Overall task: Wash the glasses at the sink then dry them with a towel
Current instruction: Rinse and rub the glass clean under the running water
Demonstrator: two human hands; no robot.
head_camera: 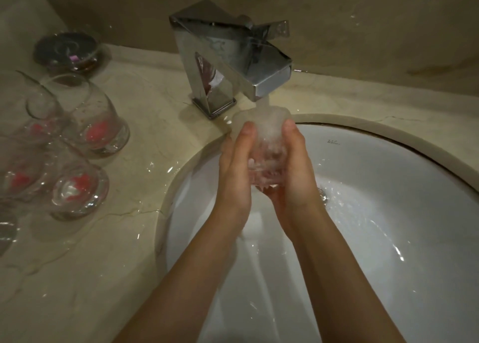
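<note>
Both my hands hold one clear glass (264, 140) upright under the running chrome faucet (233, 63), over the white sink (388, 213). My left hand (237, 166) wraps the glass's left side. My right hand (293, 166) cups its right side and bottom. Water pours into the glass and foams over its rim. Several more clear glasses with pink marks at the bottom stand on the wet counter to the left, the nearest ones being a glass (77, 190) close to the sink and a glass (96, 120) behind it.
The marble counter (145, 125) is wet with puddles around the sink. A dark round glass dish (67, 50) sits at the back left against the wall. Water runs toward the drain (322, 193) in the basin. No towel is in view.
</note>
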